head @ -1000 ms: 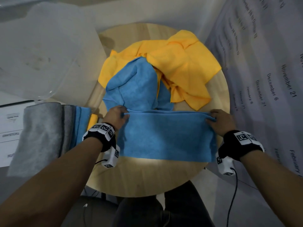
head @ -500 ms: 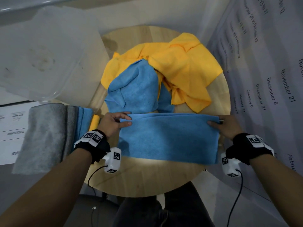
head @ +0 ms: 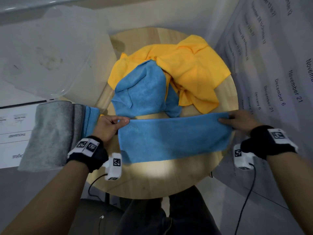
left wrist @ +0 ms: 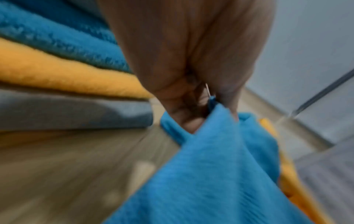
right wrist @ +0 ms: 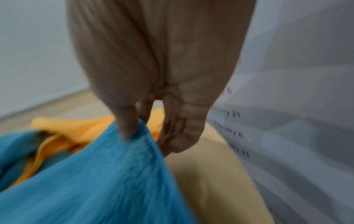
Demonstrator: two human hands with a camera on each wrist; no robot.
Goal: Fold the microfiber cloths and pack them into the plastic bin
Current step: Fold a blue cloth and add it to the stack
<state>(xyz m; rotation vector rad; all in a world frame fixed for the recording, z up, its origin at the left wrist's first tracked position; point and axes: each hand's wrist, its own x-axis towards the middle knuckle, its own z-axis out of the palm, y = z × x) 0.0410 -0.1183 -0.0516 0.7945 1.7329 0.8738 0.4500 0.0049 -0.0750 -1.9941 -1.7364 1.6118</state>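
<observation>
Hands hold a folded blue cloth (head: 174, 139) by its two far corners, stretched across the near half of the round wooden table (head: 169, 180). The left hand (head: 108, 128) pinches the far left corner between thumb and curled fingers; the left wrist view shows the same pinch (left wrist: 191, 84), with blue fabric (left wrist: 216, 174) hanging from it. The right hand (head: 240, 120) pinches the far right corner at the table's right edge, thumb on top of the cloth; the right wrist view shows the thumb (right wrist: 127, 121) pressed on the hem of the blue fabric (right wrist: 91, 181). Just beyond the stretched cloth lies a crumpled blue cloth (head: 144, 92), partly over a loose heap of yellow cloths (head: 194, 70) that fills the far part of the table. To the left of the left hand sits a stack of folded cloths (head: 50, 133), grey on top with blue and yellow edges showing. Further left and far stands the clear plastic bin (head: 50, 53), well apart from the held cloth. A grey sheet printed with dates (head: 279, 82) hangs on the right
</observation>
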